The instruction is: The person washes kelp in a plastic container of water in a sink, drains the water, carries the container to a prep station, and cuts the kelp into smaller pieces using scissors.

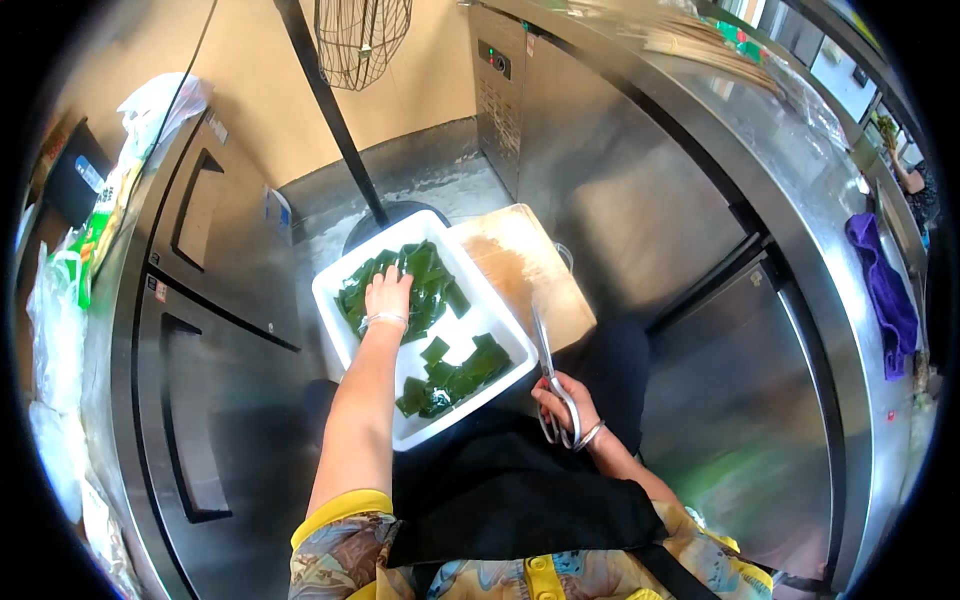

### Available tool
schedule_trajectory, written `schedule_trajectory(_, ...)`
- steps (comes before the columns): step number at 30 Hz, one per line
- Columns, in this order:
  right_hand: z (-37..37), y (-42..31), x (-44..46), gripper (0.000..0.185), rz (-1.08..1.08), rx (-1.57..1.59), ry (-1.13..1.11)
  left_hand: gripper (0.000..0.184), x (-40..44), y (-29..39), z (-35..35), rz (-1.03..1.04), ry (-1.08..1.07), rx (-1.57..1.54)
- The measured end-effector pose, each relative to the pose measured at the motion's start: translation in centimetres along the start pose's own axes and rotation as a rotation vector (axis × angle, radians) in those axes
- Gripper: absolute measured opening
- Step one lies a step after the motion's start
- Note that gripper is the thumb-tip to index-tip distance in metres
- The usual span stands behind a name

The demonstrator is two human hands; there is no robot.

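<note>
A white plastic tub [325, 290] holds dark green kelp cut into pieces, in two groups. The larger kelp pile [428, 275] fills the far end, and my left hand [388, 295] lies on it, palm down with the fingers apart. A smaller group of kelp pieces [465, 375] sits at the near end, with bare white tub bottom between the groups. My right hand [568, 400] is wrapped round the handles of metal scissors [543, 345], to the right of the tub. Their blades point away from me, over the near edge of a wooden board.
The wooden cutting board [520, 265] lies beside the tub, wet on top. Steel cabinets [220, 330] stand close on the left, and a steel refrigerated counter [630, 180] on the right. Behind the tub rises a black stand [340, 130]. A purple cloth [882, 290] hangs at right.
</note>
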State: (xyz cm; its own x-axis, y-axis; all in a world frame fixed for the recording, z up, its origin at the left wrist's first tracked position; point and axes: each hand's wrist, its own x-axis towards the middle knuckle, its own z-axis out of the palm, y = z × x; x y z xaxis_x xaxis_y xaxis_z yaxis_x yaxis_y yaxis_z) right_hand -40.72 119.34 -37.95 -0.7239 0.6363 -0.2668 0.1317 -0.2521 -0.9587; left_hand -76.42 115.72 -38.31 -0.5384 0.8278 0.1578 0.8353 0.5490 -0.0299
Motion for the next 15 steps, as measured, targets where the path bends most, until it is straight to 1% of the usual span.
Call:
schedule_trajectory(2,0.1,0.1,-0.2,0.015,-0.021,-0.064,-0.01,0.025,0.3,0.1,0.2,0.026,-0.047,0.058)
schedule_trajectory(3,0.2,0.0,-0.4,0.015,-0.037,-0.099,-0.017,0.026,0.2,0.1,0.0,0.019,-0.003,-0.027)
schedule_trajectory(4,0.2,0.1,-0.5,0.014,-0.053,-0.134,-0.024,0.026,0.1,0.2,-0.2,0.017,0.007,-0.039)
schedule_trajectory(6,0.4,0.0,-0.8,0.014,-0.03,-0.156,-0.034,0.032,0.1,-0.1,-0.8,0.036,0.161,-0.195)
schedule_trajectory(7,0.5,-0.1,-0.7,0.014,-0.032,-0.16,-0.039,0.041,0.3,-0.8,0.0,0.084,0.308,-0.188)
schedule_trajectory(8,0.6,0.1,-0.8,0.014,-0.033,-0.163,-0.044,0.044,0.5,-1.1,0.3,0.079,0.362,-0.12)
schedule_trajectory(10,0.6,0.5,-0.6,0.013,-0.038,-0.18,-0.05,0.04,0.9,-2.1,0.1,-0.003,0.14,-0.088)
schedule_trajectory(11,0.5,0.7,-0.5,0.013,-0.044,-0.187,-0.051,0.04,1.0,-2.4,0.1,-0.011,0.152,-0.095)
schedule_trajectory(13,0.7,0.5,-0.7,0.012,-0.047,-0.133,-0.038,0.025,1.2,-2.8,0.0,0.012,-0.012,0.062)
schedule_trajectory(14,0.7,0.3,-1.0,0.012,-0.044,-0.104,-0.029,0.025,1.5,-3.0,-0.1,0.006,0.001,0.053)
schedule_trajectory(15,0.7,-0.1,-1.4,0.012,-0.033,-0.083,-0.032,0.022,1.7,-3.1,0.0,0.035,-0.044,0.055)
